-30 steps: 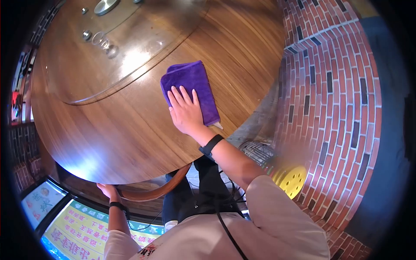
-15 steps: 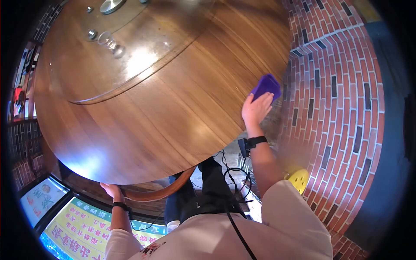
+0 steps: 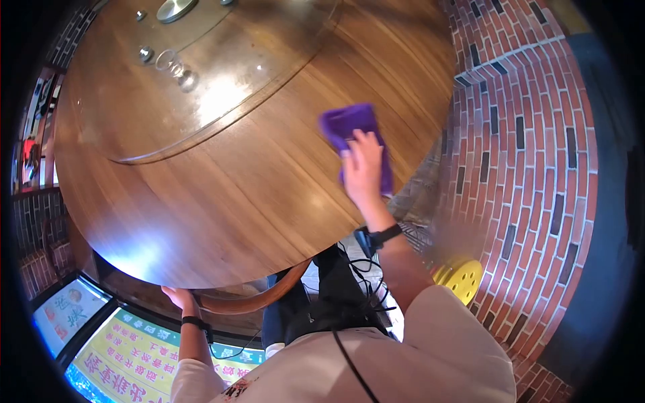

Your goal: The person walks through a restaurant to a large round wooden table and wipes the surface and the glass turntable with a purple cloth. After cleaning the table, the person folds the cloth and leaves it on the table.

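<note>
A purple cloth (image 3: 341, 123) lies on the round wooden table (image 3: 222, 201), near its right side. My right hand (image 3: 364, 164) presses down on it, the fingers bent over the fabric and the cloth spreading out on both sides. At the table's near left edge is my left hand (image 3: 179, 297), touching the rim from below; most of its fingers are hidden there. Both wrists wear black bands.
A glass turntable (image 3: 161, 127) covers the table's middle and carries a clear glass vessel (image 3: 176, 68). A curved wooden chair rail (image 3: 259, 301) sits under the near edge. Yellow round stools (image 3: 462, 281) and a brick wall (image 3: 517, 168) stand to the right. Black cables hang by my legs.
My right hand has swept the purple cloth leftward from the table's right edge, and the cloth is spread wider. My left hand stays at the rim.
</note>
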